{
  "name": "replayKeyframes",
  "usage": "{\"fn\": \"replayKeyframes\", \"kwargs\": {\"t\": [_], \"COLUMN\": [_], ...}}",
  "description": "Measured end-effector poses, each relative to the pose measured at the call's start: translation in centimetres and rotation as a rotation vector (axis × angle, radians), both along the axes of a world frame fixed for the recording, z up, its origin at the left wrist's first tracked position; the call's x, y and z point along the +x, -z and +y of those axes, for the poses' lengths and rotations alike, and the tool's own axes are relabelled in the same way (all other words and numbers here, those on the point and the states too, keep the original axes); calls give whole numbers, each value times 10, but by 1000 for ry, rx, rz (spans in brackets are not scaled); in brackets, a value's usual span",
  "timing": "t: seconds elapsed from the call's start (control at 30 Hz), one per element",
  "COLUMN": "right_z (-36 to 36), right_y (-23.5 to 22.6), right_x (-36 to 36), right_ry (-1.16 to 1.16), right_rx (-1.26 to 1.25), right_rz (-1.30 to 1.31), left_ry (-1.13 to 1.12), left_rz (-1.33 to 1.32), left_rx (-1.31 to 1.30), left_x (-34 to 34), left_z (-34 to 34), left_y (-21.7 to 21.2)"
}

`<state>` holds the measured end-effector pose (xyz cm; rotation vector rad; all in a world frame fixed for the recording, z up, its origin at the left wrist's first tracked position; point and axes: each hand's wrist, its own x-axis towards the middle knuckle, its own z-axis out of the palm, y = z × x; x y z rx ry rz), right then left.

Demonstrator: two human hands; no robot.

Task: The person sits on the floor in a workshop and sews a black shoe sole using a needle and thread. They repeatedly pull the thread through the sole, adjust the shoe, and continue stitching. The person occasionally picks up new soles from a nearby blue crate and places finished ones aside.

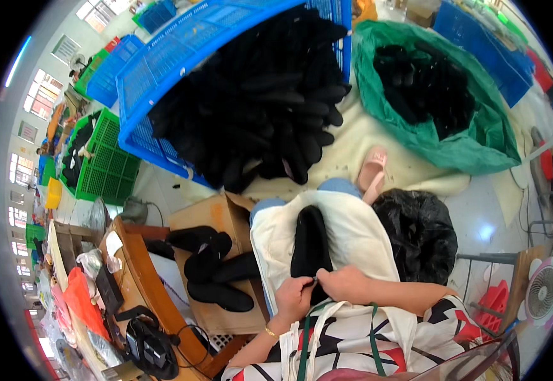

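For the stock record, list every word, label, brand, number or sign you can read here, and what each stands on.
No text can be read in this view.
Black fabric piece in the left hand and right hand: no lettering shows.
Pink shoe: any marking is too small and blurred to read.
Blue crate: no legible label.

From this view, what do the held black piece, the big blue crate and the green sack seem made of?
Black piece: probably soft fabric; matte, no shine.
Big blue crate: likely moulded plastic; slightly glossy, latticed walls.
Green sack: perhaps plastic sheeting; faintly shiny, creased.
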<state>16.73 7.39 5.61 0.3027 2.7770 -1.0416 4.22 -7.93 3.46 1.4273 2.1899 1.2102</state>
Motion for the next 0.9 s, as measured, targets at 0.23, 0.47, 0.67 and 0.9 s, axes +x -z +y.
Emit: {"fn": "replayKeyframes", "kwargs": {"t": [0.23, 0.47, 0.67, 0.9], "right_z": [-5, -12, -8, 1], "right_y": [5, 19, 27, 2], "right_x": [-4, 1, 1, -14], "right_ry": [52, 165, 315, 406], "right_rx": [0, -10, -371, -709], "right_rz": [17, 75, 198, -117], "left_ry": [-5, -23, -61, -34], "left_rz": [74, 54, -80, -62], "left_rx": [-19, -30, -26, 16], "left_x": [4, 6, 8, 7], "left_z": [5, 1, -3, -3], "left_y": [-8, -11, -3, 4]}}
